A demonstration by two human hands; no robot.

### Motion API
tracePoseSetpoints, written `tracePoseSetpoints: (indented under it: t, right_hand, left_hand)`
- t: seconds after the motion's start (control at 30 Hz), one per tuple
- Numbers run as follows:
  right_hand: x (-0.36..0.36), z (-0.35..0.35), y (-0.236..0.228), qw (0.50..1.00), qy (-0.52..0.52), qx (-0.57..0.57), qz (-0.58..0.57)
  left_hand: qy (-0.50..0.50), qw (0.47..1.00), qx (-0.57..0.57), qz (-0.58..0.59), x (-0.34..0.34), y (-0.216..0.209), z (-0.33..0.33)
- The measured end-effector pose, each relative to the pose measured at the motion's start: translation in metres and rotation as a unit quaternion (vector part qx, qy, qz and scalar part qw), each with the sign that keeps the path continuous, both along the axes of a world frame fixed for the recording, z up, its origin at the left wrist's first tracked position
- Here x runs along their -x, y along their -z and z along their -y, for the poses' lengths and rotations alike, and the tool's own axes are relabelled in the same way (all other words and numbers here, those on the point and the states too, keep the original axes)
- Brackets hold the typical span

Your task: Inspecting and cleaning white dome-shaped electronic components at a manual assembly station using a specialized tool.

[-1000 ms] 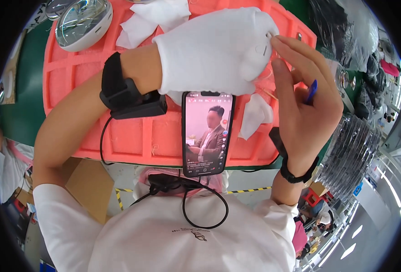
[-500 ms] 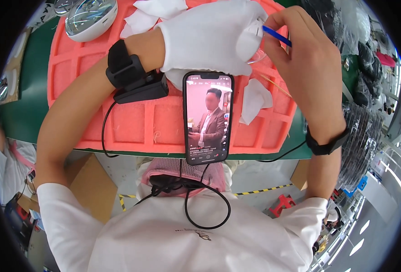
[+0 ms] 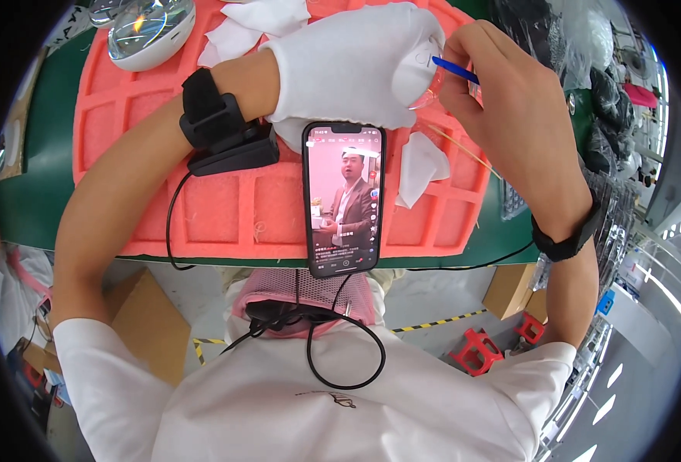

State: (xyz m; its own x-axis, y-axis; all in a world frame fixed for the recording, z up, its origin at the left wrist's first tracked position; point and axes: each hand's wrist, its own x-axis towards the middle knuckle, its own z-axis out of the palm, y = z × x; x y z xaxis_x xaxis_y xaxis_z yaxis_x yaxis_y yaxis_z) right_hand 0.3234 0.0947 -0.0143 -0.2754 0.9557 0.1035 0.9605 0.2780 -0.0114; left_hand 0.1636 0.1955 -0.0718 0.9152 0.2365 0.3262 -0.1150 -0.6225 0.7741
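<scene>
My left hand [image 3: 356, 65], in a white glove, is closed around a small white rounded part [image 3: 419, 73] over the pink foam tray [image 3: 225, 208]. My right hand [image 3: 510, 115], bare, pinches a thin blue tool [image 3: 456, 71] whose tip touches that white part. A black strap device [image 3: 221, 127] with a cable sits on my left wrist, and a black band [image 3: 563, 242] on my right wrist. A phone [image 3: 343, 199] showing a video lies upright on the tray below my hands.
White cloth pieces [image 3: 421, 165] lie in the tray's compartments. A round clear-domed white unit [image 3: 148, 27] rests at the tray's far left. The tray sits on a green table [image 3: 40, 177]. Cardboard boxes [image 3: 152, 323] and red stools [image 3: 479, 354] stand on the floor below.
My right hand has risen from the tray's right side to the white part, bringing the blue tool's tip against it. The gloved left hand stays on the part.
</scene>
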Motion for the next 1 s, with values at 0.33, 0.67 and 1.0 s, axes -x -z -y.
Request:
tracePoseSetpoints:
  t: [0.33,0.67,1.0]
  right_hand:
    - [0.004,0.006,-0.005,0.992,0.087,0.048,-0.075]
    - [0.005,0.01,-0.011,0.986,0.102,0.088,-0.094]
    - [0.011,-0.005,-0.014,0.998,0.058,0.027,-0.028]
  left_hand:
    - [-0.024,0.991,0.103,-0.086,-0.009,0.009,-0.008]
    - [-0.013,1.0,-0.007,0.017,-0.01,0.023,-0.01]
    - [-0.041,0.997,0.052,-0.046,-0.006,0.014,-0.01]
